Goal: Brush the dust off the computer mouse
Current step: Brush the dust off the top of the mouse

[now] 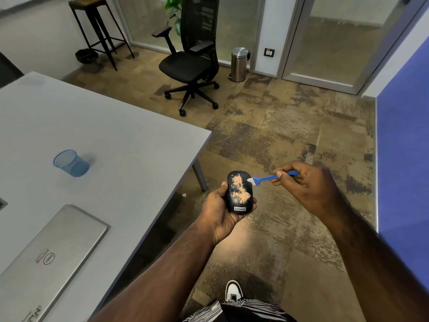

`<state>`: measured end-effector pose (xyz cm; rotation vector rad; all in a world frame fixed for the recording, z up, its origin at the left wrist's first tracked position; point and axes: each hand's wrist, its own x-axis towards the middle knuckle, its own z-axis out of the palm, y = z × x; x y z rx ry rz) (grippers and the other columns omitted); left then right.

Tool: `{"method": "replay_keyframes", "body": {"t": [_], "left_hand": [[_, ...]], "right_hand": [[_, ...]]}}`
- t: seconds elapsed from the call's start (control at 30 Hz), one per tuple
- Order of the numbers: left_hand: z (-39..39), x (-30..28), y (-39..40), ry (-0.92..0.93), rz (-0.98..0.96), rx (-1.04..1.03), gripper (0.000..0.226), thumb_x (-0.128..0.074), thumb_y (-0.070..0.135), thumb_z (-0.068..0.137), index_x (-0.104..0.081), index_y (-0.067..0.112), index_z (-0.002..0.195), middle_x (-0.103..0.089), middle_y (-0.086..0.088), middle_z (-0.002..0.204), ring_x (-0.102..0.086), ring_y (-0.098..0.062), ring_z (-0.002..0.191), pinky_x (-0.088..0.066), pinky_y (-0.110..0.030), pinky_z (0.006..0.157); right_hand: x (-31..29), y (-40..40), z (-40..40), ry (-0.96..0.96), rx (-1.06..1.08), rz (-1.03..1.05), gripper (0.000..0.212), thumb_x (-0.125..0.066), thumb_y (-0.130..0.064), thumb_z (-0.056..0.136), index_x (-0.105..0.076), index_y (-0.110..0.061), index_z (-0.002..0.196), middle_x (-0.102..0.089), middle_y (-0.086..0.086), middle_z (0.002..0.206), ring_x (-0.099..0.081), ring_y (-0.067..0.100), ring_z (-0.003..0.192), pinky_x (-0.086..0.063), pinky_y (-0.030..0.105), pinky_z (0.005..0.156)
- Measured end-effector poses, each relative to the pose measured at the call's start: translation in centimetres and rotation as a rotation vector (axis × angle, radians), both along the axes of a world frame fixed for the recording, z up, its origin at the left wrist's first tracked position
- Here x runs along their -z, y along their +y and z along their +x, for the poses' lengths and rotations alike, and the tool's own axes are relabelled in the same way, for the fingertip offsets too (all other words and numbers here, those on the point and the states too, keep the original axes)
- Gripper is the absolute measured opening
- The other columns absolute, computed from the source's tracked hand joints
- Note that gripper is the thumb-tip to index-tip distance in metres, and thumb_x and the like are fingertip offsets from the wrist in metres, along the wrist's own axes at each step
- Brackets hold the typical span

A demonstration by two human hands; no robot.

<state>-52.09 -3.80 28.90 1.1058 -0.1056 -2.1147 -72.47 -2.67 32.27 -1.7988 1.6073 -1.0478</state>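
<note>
The left hand (pixel 219 209) cradles a black Lenovo computer mouse (pixel 239 192) from below, held in the air above the carpet just off the corner of the grey tabletop (pixel 120 135); its thumb lies along the mouse's left edge and its fingers (pixel 253 201) curl up round the right edge, so the mouse is gripped on both sides; the logo end points toward the person. Tan dust (pixel 240 189) lies in patches on the mouse's top, one patch near the scroll wheel, a broader one toward the logo end. The right hand (pixel 306 184) pinches the handle of a small blue brush (pixel 270 177) between thumb and curled fingers; the brush lies nearly level, its white bristles (pixel 250 180) at the mouse's upper right edge, touching or just short of it, I cannot tell which. Specks of the same tan dust are scattered on the carpet (pixel 253 221) below the hands. On the tabletop stand a blue mesh pen cup (pixel 70 162), well to the left, and a closed silver Dell laptop (pixel 50 256) near the person. Farther off are a black office chair (pixel 190 56), a steel pedal bin (pixel 239 63) by the glass partition, and a tall black stool (pixel 97 24); a white shoe (pixel 233 290) shows at the bottom.
</note>
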Motion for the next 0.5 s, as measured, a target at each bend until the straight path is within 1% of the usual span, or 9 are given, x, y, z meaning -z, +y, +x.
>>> {"method": "replay_keyframes", "body": {"t": [0.07, 0.1, 0.17, 0.27, 0.3, 0.4, 0.5], "left_hand": [[-0.01, 0.00, -0.07, -0.003, -0.003, -0.004, 0.050, -0.029, 0.039, 0.103, -0.059, 0.001, 0.113, -0.064, -0.023, 0.102, -0.063, -0.034, 0.083, -0.057, -0.041, 0.072], [0.02, -0.03, -0.11, -0.002, -0.003, -0.006, 0.049, -0.029, 0.039, 0.103, -0.060, 0.002, 0.111, -0.065, -0.022, 0.101, -0.063, -0.034, 0.082, -0.057, -0.042, 0.073], [0.06, -0.07, -0.17, 0.000, 0.001, -0.007, 0.050, -0.029, 0.040, 0.103, -0.060, 0.001, 0.110, -0.064, -0.023, 0.100, -0.063, -0.034, 0.082, -0.057, -0.041, 0.072], [-0.03, -0.20, -0.14, 0.001, 0.008, -0.001, 0.050, -0.029, 0.040, 0.103, -0.060, 0.000, 0.110, -0.064, -0.023, 0.099, -0.062, -0.034, 0.080, -0.059, -0.039, 0.066], [-0.07, -0.25, -0.13, 0.001, 0.007, -0.001, 0.050, -0.029, 0.039, 0.103, -0.060, 0.001, 0.108, -0.064, -0.023, 0.098, -0.062, -0.034, 0.080, -0.059, -0.039, 0.065], [-0.08, -0.30, -0.19, 0.003, 0.000, 0.002, 0.049, -0.029, 0.039, 0.104, -0.059, 0.001, 0.108, -0.064, -0.023, 0.099, -0.063, -0.034, 0.080, -0.059, -0.038, 0.066], [-0.07, -0.17, -0.30, -0.002, 0.000, 0.001, 0.049, -0.028, 0.039, 0.104, -0.059, 0.001, 0.111, -0.064, -0.023, 0.101, -0.063, -0.034, 0.081, -0.059, -0.038, 0.067]], "right_hand": [[-0.09, 0.15, 0.11, 0.021, -0.023, -0.005, 0.008, -0.068, -0.012, 0.089, -0.073, -0.019, 0.090, -0.065, -0.033, 0.067, -0.058, -0.012, 0.053, -0.035, 0.001, 0.046], [-0.15, 0.15, 0.19, 0.021, -0.027, -0.013, 0.008, -0.068, -0.013, 0.089, -0.073, -0.018, 0.091, -0.065, -0.033, 0.067, -0.059, -0.012, 0.054, -0.036, 0.001, 0.047], [-0.27, -0.12, 0.33, 0.009, -0.017, -0.027, 0.008, -0.067, -0.013, 0.090, -0.073, -0.018, 0.093, -0.068, -0.025, 0.064, -0.058, -0.012, 0.051, -0.034, 0.001, 0.046], [-0.40, -0.57, 0.52, 0.038, -0.009, -0.021, 0.009, -0.066, -0.016, 0.091, -0.074, -0.017, 0.095, -0.073, -0.009, 0.074, -0.057, -0.007, 0.048, -0.034, 0.004, 0.044], [-0.42, -0.58, 0.49, 0.044, -0.016, -0.018, 0.008, -0.066, -0.018, 0.091, -0.074, -0.019, 0.095, -0.074, -0.008, 0.075, -0.059, -0.005, 0.050, -0.037, 0.006, 0.044], [-0.55, -0.39, 0.40, 0.040, -0.032, -0.005, 0.010, -0.065, -0.026, 0.088, -0.074, -0.024, 0.093, -0.074, -0.010, 0.075, -0.068, 0.005, 0.061, -0.053, 0.023, 0.051], [-0.56, -0.45, 0.34, 0.033, -0.024, 0.000, 0.010, -0.064, -0.028, 0.088, -0.073, -0.026, 0.093, -0.074, -0.013, 0.075, -0.069, 0.006, 0.064, -0.055, 0.027, 0.055]]}}
